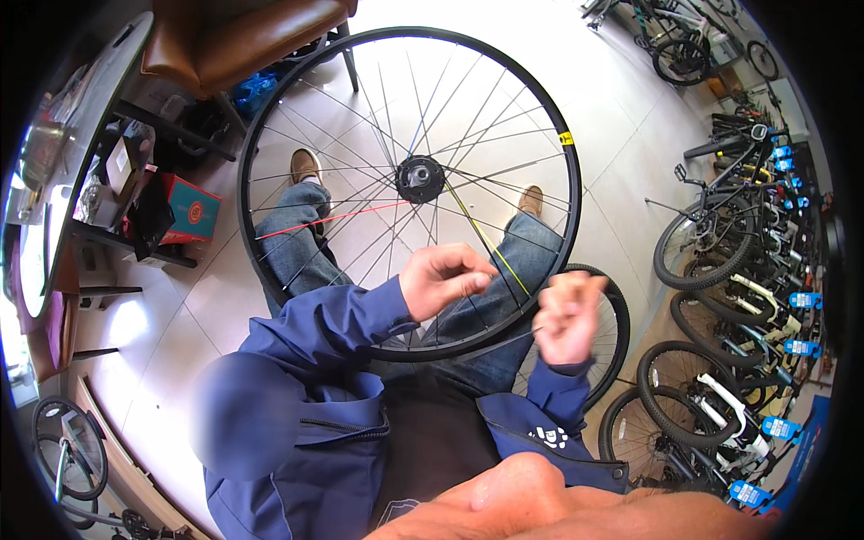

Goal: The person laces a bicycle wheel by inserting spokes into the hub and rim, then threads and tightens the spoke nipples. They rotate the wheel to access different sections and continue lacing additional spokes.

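A black bicycle wheel [574,171] without a tyre lies across my lap and legs, its hub [420,178] near the middle. Most spokes are dark; one is red [328,220], one yellow-green [486,236] and a short stretch looks blue. Above the near part of the wheel, my left hand [445,281] has its fingers curled and thumb and forefinger close together, near the yellow-green spoke. My right hand [569,317] is raised by the rim's near right side, somewhat blurred, its fingers curled in. Whatever either hand pinches is too small or hidden to make out.
Another wheel with a tyre [623,333] stands by my right leg. Rows of bicycles [706,238] line the right side. A brown leather seat [243,45] is at the far left, with a glass-topped table [90,117] and a red and teal box [191,212] nearer.
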`<control>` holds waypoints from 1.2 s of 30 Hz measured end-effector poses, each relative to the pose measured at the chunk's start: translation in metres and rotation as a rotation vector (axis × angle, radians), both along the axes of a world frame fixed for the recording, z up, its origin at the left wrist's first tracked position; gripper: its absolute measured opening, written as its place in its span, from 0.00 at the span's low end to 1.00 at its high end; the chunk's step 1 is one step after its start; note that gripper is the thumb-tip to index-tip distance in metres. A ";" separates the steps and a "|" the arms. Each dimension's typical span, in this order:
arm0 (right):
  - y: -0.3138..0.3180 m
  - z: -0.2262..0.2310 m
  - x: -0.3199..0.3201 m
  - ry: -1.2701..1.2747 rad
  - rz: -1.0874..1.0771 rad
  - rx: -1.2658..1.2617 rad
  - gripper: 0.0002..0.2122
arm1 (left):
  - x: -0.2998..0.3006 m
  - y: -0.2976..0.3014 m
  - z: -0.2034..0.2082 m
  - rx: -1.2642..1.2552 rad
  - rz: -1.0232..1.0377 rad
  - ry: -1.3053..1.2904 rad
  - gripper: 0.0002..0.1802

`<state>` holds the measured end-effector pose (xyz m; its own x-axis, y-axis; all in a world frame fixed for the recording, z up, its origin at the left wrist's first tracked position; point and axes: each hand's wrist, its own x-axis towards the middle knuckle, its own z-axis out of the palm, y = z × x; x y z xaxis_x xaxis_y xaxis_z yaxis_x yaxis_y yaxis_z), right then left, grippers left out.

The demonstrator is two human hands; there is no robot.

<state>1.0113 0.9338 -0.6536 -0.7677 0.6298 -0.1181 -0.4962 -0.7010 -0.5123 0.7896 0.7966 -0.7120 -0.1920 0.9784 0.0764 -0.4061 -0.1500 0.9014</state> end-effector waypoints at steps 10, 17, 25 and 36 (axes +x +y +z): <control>0.035 0.028 0.004 0.547 -0.363 0.191 0.17 | 0.000 -0.001 -0.005 -0.099 -0.064 -0.292 0.11; 0.039 0.018 0.003 0.540 -0.386 0.178 0.17 | 0.000 -0.002 -0.008 -0.090 -0.080 -0.301 0.11; 0.041 0.013 0.003 0.548 -0.378 0.146 0.17 | -0.001 -0.001 -0.008 -0.100 -0.114 -0.332 0.11; 0.026 -0.018 0.013 0.283 -0.408 -0.149 0.14 | 0.000 -0.004 -0.006 0.160 0.071 0.008 0.09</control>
